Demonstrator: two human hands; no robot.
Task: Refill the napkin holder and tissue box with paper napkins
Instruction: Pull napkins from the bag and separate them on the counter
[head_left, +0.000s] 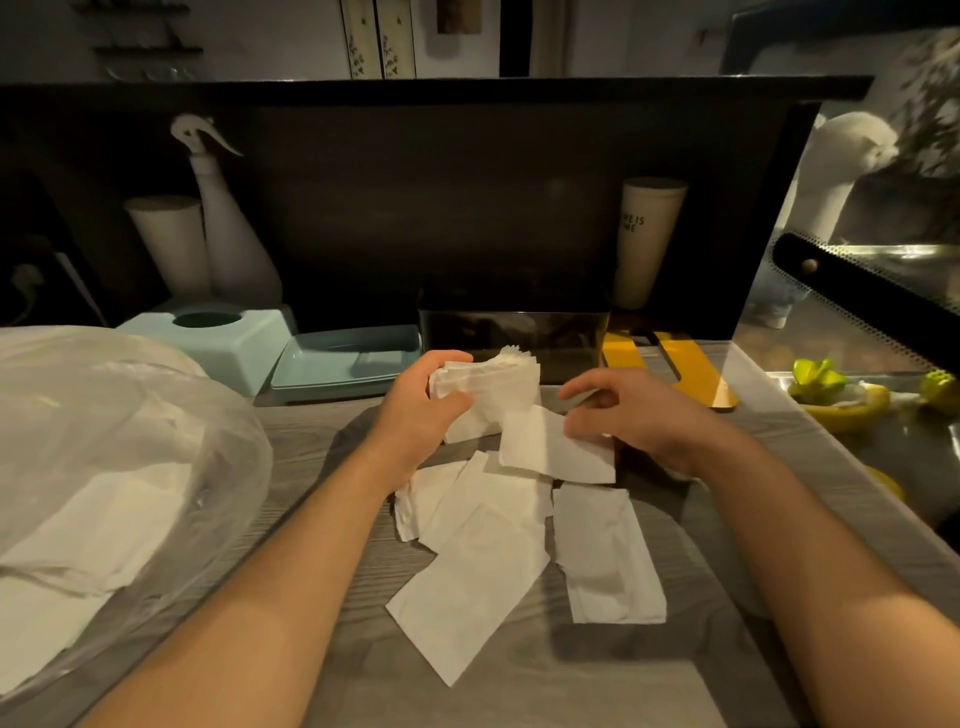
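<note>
The person is gathering napkins: the left hand (423, 402) grips a folded stack of napkins (488, 387) just in front of the dark napkin holder (514, 332), while the right hand (628, 415), fingers loosely curled, touches a loose napkin (556, 447). Next, the stack probably needs squaring and lowering into the holder. The pale blue tissue box (223, 332) sits left of the holder, its tray (343, 364) between them; more loose napkins (493, 551) lie nearer the person, and nothing blocks the holder's opening.

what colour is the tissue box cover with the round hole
Pale blue-green; the tissue box cover shows in the head view, at the counter's back left.

Two bare forearms, no sleeves visible, left grip (423, 410), right grip (631, 415), no jewellery seen
</note>
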